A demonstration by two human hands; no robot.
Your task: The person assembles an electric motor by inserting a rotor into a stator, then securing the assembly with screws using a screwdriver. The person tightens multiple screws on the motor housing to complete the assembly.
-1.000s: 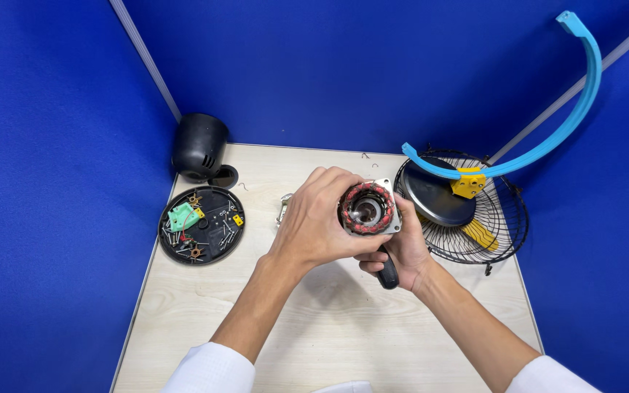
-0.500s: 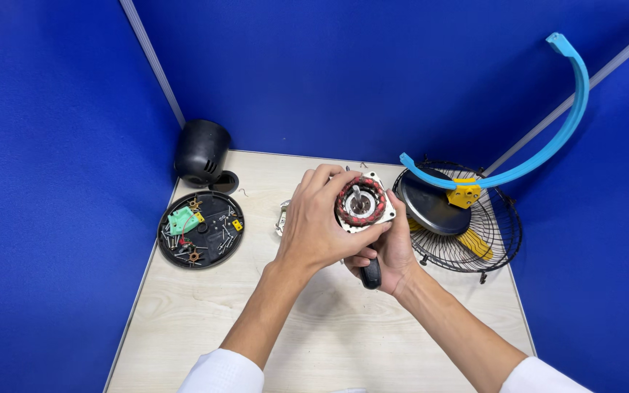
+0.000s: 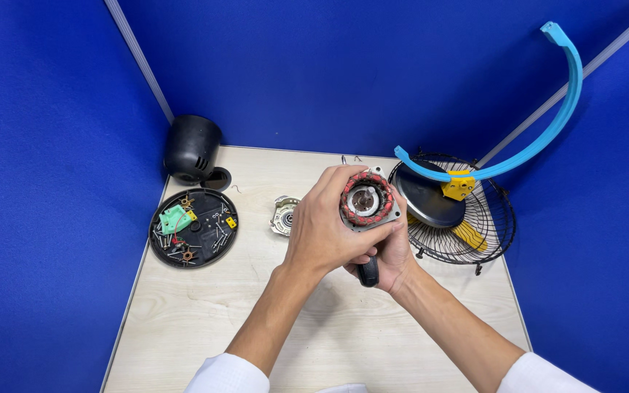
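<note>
Black housing (image 3: 192, 149) at 11 o'clock, round parts tray (image 3: 193, 236) at 9, wire fan guard (image 3: 467, 225) at 3, small metal part, maybe a bearing plate (image 3: 283, 215), on the bench (image 3: 183, 313).

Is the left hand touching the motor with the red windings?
Touching. The head view shows the left hand wrapped around the motor, its fingers lying against its rim.

Black tool handle (image 3: 368, 272) mostly hidden by right hand (image 3: 391, 255)

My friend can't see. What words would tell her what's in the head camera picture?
Two hands hold a round fan motor with reddish wire coils over a pale wooden table; the left hand wraps it from the side, and the right hand underneath grips a black tool handle. Left lies a black round tray of screws, right a black wire fan guard and curved blue piece.
</note>
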